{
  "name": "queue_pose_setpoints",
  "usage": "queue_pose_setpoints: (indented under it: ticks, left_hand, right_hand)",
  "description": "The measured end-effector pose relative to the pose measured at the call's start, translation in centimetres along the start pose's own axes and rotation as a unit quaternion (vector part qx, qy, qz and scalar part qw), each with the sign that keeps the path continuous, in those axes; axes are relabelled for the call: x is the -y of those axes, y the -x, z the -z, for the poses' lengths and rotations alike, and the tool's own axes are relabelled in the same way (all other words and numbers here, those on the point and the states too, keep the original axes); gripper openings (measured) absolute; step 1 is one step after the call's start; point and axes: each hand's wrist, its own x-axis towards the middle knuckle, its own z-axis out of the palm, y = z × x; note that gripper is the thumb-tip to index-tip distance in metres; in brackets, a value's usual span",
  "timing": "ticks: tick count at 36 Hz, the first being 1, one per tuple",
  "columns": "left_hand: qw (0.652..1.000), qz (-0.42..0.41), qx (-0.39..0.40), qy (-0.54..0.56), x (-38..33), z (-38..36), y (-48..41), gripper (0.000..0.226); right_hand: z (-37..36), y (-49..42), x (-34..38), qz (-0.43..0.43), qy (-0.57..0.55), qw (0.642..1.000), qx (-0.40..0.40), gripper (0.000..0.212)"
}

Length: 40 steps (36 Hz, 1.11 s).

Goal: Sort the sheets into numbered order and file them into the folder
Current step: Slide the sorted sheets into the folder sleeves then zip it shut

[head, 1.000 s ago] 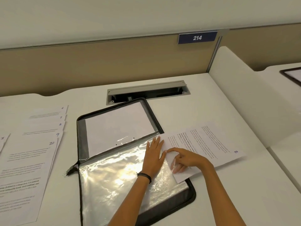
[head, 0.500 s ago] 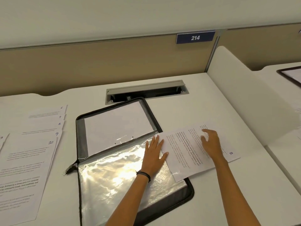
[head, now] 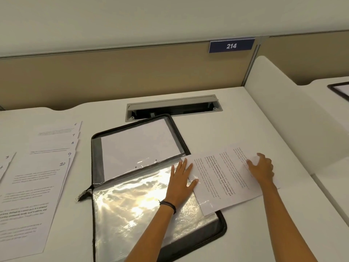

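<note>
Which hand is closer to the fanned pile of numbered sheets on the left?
Left. The left hand lies flat on the folder's clear sleeve, right of the pile; the right hand rests farther right, on the printed sheet.

The sheets (head: 32, 186) at left are cut off.

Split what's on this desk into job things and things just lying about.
Job: folder, sheet under both hands, left hand, right hand, numbered sheets at left.
Lying about: cable hatch, 214 sign, white divider, second folder on the next desk.
</note>
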Motion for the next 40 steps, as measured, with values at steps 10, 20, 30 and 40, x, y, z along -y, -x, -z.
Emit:
queue_pose_setpoints:
  ticks: [10,20,30,40]
  left_hand:
    - [1.000,-0.004,0.005,0.002,0.2,0.7,0.4,0.091]
    - [0.998,0.017,-0.042,0.048,3.0,3.5,1.9,0.065]
    - [0.973,0.091,-0.188,0.100,9.2,8.0,6.8,0.047]
    - [0.915,0.258,-0.290,0.114,12.9,11.5,12.9,0.045]
  right_hand:
    - [-0.8,-0.1,0.9,0.018,-0.006,0.998,0.066,0.059]
    - [-2.1,1.6,1.7,0.077,-0.047,0.995,0.040,0.035]
    - [-1.7,3.4,3.1,0.087,-0.085,0.989,-0.084,0.021]
    - [-0.3,3.4,4.5,0.072,-0.089,0.993,-0.024,0.022]
